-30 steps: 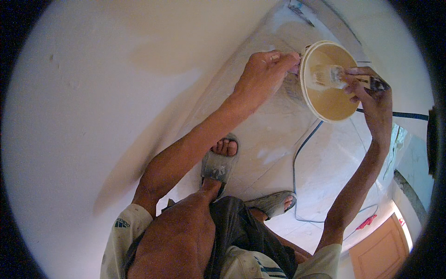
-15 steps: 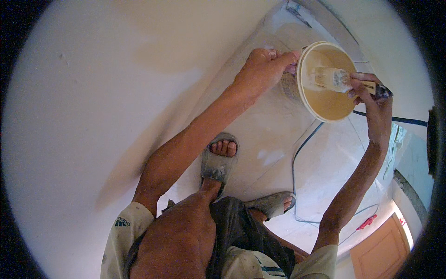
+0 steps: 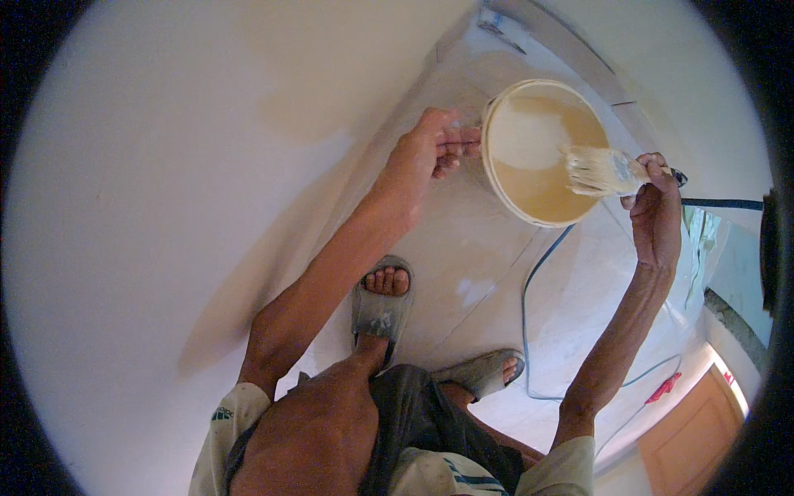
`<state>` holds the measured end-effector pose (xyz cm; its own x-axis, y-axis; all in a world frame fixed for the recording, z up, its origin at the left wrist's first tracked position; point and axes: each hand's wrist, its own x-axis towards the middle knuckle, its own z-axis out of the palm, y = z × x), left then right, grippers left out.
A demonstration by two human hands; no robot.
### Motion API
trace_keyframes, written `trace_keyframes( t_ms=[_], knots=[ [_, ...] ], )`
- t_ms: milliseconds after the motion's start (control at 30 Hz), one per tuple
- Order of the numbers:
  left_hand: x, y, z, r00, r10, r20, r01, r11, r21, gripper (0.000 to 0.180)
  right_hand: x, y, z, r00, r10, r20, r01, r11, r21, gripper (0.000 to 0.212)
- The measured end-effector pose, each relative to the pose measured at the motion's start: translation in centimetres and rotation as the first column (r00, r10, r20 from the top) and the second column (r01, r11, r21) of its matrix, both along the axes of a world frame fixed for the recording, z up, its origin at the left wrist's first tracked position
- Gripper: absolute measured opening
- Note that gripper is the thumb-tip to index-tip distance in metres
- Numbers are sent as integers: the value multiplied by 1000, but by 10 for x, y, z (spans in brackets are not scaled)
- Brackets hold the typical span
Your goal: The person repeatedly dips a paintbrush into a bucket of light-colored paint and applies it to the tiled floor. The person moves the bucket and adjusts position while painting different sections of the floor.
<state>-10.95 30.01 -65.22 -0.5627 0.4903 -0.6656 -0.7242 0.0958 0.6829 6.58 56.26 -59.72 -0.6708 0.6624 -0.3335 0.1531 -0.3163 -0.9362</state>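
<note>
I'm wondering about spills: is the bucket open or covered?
Open: the bucket has no lid on, and its inside shows.

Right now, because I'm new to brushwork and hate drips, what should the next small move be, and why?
Probably draw the flat paintbrush with cream-coated bristles lightly across the right rim of the round, cream-coloured bucket. The bristles look clumped and coated, the right hand holds them over that side, and the left hand is at the opposite side, so wiping could shed excess.

Open, round cream bucket (image 3: 585, 124), with a broad paintbrush (image 3: 610, 172) (bristles pale, clumped, tips leftward) across its right rim.
</note>
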Motion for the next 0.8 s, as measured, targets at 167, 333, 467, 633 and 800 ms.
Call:
trace_keyframes(
  t_ms=[167, 333, 467, 633, 800],
  knots=[
    [4, -26, 5, 998, 9, 69, -10, 1000, 9, 43, 7, 1, -2, 1000, -3, -24, 2, 998, -65, 21],
    [15, -65, 10, 981, 173, 90, -181, 979, 93, 38, 15, 5, -16, 993, 29, -118, -53, 977, -208, 19],
    [25, -95, 20, 975, 199, 96, -210, 970, 122, 37, 11, -5, -22, 974, 47, -220, -114, 946, -303, 24],
    [43, -113, 36, 975, 202, 98, -209, 975, 73, 33, -6, -18, -41, 928, -146, -342, 8, 927, -374, 26],
    [42, -130, 32, 985, 118, 123, -123, 992, 35, 34, -33, -11, -70, 821, -247, -515, 68, 937, -342, 25]
  ],
)
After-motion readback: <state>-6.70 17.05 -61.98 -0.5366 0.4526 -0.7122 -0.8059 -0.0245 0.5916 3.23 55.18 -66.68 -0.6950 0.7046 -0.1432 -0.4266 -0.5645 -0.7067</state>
